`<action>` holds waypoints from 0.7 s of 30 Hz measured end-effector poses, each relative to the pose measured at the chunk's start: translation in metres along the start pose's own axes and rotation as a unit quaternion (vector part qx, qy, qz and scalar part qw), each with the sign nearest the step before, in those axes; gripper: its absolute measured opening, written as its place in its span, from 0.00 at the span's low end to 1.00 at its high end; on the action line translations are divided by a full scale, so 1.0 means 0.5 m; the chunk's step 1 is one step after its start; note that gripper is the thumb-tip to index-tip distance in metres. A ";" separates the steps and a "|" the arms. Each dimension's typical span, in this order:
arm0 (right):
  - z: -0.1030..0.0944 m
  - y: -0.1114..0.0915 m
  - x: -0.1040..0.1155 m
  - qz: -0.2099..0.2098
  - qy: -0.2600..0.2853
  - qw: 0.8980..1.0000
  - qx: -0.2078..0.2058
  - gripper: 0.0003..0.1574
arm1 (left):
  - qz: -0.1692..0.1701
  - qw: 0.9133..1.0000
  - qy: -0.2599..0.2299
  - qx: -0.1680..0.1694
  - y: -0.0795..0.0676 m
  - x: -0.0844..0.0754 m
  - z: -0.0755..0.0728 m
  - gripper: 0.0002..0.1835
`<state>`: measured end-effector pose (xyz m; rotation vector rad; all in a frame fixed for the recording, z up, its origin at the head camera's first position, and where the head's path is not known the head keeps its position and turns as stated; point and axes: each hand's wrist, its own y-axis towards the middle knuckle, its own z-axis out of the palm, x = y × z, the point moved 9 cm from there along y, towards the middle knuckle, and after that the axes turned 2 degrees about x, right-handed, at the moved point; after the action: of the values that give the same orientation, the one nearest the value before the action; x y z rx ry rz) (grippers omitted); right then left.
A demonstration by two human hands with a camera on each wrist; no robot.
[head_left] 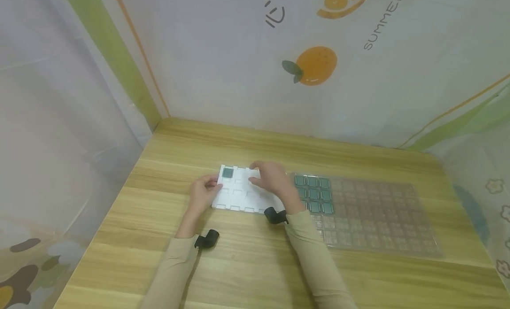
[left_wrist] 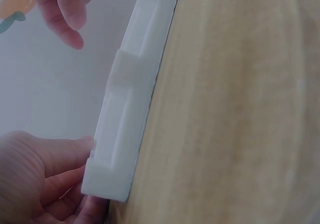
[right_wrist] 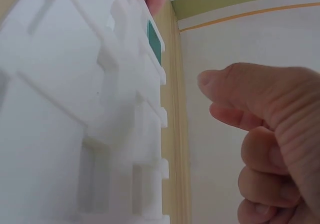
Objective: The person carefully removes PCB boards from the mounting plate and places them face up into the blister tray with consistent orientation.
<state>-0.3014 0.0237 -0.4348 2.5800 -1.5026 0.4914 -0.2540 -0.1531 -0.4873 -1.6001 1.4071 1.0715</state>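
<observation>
A white plastic tray point(head_left: 235, 198) with moulded pockets lies on the wooden table. One green square piece, like a computer chip point(head_left: 228, 172), sits in its far left pocket; the chip point(right_wrist: 154, 41) also shows in the right wrist view. My left hand point(head_left: 203, 193) pinches the tray's left edge, thumb on top and fingers below, as the left hand point(left_wrist: 47, 176) shows up close. Over the tray's far side is my right hand point(head_left: 272, 178), thumb and forefinger apart. In its own view the right hand point(right_wrist: 270, 134) has nothing between thumb and forefinger, other fingers bent.
Right of the white tray lies a long clear plastic tray point(head_left: 378, 220) with many small pockets. Several green chips point(head_left: 314, 194) fill its far left part, partly hidden by the right arm. A printed curtain point(head_left: 223, 70) hangs behind the table point(head_left: 223, 264).
</observation>
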 end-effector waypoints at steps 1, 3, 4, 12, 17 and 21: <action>0.001 0.002 0.002 -0.002 -0.001 1.000 0.000 0.22 | 0.000 1.000 0.001 -0.001 0.000 0.000 0.000 0.17; 0.003 0.006 0.006 -0.005 -0.002 1.000 -0.002 0.22 | 0.000 1.000 0.002 -0.002 0.000 0.000 -0.001 0.17; 0.003 0.007 0.008 -0.006 -0.003 1.000 -0.004 0.22 | -0.001 1.000 0.003 -0.002 0.000 0.000 -0.001 0.17; 0.008 0.019 0.024 -0.013 -0.003 1.000 0.001 0.22 | -0.005 1.000 0.000 -0.001 -0.001 0.001 -0.001 0.16; 0.010 0.029 0.034 -0.018 0.003 1.000 0.001 0.21 | -0.004 1.000 -0.002 -0.001 0.000 0.003 -0.001 0.16; 0.017 0.038 0.041 -0.018 0.005 1.000 0.004 0.21 | -0.005 1.000 -0.003 0.001 0.000 0.004 0.000 0.17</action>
<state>-0.3065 -0.0049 -0.4371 2.6010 -1.4524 0.5061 -0.2539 -0.1536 -0.4890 -1.5994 1.3940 1.0684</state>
